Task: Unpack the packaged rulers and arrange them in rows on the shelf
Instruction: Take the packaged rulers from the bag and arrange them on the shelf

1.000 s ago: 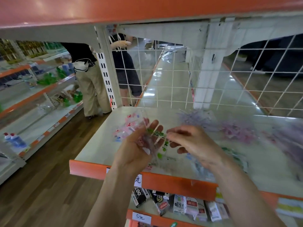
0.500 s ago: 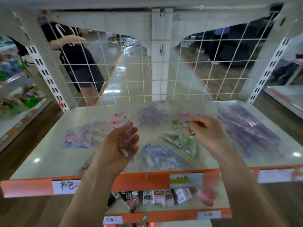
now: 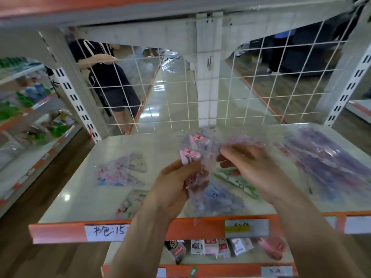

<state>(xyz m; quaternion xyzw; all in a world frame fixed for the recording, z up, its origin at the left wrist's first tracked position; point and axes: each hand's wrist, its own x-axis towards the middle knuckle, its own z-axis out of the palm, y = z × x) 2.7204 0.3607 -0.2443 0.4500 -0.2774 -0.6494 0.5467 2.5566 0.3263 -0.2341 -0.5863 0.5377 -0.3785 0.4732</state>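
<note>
Packaged rulers (image 3: 190, 155) — gripped in left hand (image 3: 176, 187), pinched by right hand (image 3: 255, 169), above shelf (image 3: 80, 187)

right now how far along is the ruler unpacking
Done: a pink-blue pack, a green pack and a blue pack lie loosely on the shelf, not in neat rows. In hand: the left hand grips a pink pack while the right hand pinches its clear wrapper. Left: unwrapping this one, sorting the purple pile at right, straightening the rows.
</note>
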